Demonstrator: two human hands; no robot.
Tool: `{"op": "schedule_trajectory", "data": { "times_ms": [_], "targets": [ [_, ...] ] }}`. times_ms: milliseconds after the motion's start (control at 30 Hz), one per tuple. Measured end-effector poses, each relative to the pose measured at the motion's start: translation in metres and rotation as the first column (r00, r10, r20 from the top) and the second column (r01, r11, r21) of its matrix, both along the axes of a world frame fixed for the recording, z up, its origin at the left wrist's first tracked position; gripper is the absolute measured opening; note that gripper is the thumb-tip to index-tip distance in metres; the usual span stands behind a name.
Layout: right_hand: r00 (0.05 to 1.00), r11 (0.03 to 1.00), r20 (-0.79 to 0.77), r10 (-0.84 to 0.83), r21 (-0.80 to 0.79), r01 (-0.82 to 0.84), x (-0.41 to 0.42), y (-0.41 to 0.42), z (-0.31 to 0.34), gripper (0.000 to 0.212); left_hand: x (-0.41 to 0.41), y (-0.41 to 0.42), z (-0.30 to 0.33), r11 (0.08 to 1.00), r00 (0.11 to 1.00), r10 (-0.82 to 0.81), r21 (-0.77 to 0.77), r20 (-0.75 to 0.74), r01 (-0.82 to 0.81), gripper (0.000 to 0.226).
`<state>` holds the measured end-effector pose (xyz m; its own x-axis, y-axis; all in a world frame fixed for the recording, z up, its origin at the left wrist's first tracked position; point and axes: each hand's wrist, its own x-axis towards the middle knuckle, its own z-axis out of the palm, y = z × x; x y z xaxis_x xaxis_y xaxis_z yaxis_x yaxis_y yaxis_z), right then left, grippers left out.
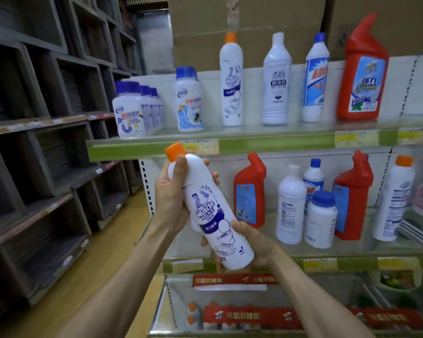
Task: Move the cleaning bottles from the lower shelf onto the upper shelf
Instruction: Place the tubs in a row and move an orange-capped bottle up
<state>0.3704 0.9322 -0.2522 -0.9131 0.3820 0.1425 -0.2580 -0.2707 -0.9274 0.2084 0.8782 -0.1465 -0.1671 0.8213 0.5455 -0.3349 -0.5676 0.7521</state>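
Observation:
A tall white bottle with an orange cap [205,211] is tilted in front of the shelves, cap up and to the left. My left hand [174,191] grips its upper part and my right hand [254,242] grips its base. The upper shelf [266,143] carries several white bottles with blue caps, a matching orange-capped bottle [231,81] and a red bottle [363,71]. On the lower shelf [352,250] stand two red bottles [250,191], a white bottle [291,206], blue-capped bottles and another orange-capped bottle [393,198].
Dark wooden cubby shelves [47,142] line the left side across a narrow aisle with a yellow floor. Brown cardboard boxes [242,23] sit above the upper shelf. Below the lower shelf is a bin of packs with red banners [249,315].

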Motion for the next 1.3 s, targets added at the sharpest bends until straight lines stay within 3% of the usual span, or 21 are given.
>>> {"op": "schedule_trajectory", "data": {
  "times_ms": [100, 200, 433, 533, 667, 833, 967, 1100, 1300],
  "targets": [
    [0.998, 0.999, -0.049, 0.034, 0.027, -0.033, -0.006, -0.010, 0.054, 0.068, 0.001, -0.012, 0.057, 0.996, 0.997, 0.082, 0.032, -0.003, -0.082, 0.042],
    [0.997, 0.999, -0.067, 0.023, 0.030, -0.021, -0.008, -0.016, 0.105, 0.071, 0.001, -0.018, 0.110, 0.993, 0.992, 0.118, 0.030, -0.033, -0.117, 0.034],
    [0.993, 0.994, -0.080, -0.083, 0.063, 0.088, -0.007, -0.022, 0.196, 0.077, 0.007, -0.019, 0.205, 0.983, 0.982, 0.183, 0.018, -0.050, -0.182, 0.039],
    [0.978, 0.972, -0.074, -0.196, 0.114, 0.204, -0.007, -0.024, 0.226, 0.084, 0.009, -0.017, 0.235, 0.979, 0.977, 0.206, 0.017, -0.061, -0.205, 0.043],
    [0.895, 0.859, -0.096, -0.435, 0.256, 0.444, -0.008, -0.021, 0.256, 0.097, 0.014, -0.010, 0.259, 0.977, 0.974, 0.213, -0.014, -0.076, -0.215, 0.043],
    [0.794, 0.708, -0.076, -0.603, 0.408, 0.576, -0.005, -0.018, 0.273, 0.055, 0.018, 0.001, 0.273, 0.979, 0.979, 0.190, -0.063, -0.079, -0.195, 0.042],
    [0.777, 0.672, -0.078, -0.625, 0.454, 0.586, 0.003, -0.016, 0.277, 0.026, 0.021, 0.008, 0.271, 0.981, 0.975, 0.175, -0.060, -0.140, -0.184, 0.048],
    [0.759, 0.591, -0.024, -0.650, 0.612, 0.526, 0.014, -0.009, 0.285, 0.031, 0.028, 0.016, 0.266, 0.977, 0.940, 0.199, -0.018, -0.276, -0.212, 0.047],
    [0.712, 0.526, -0.049, -0.701, 0.638, 0.562, 0.030, 0.015, 0.290, 0.035, 0.032, 0.031, 0.259, 0.966, 0.884, 0.257, 0.106, -0.391, -0.234, 0.040]
  ]
}}
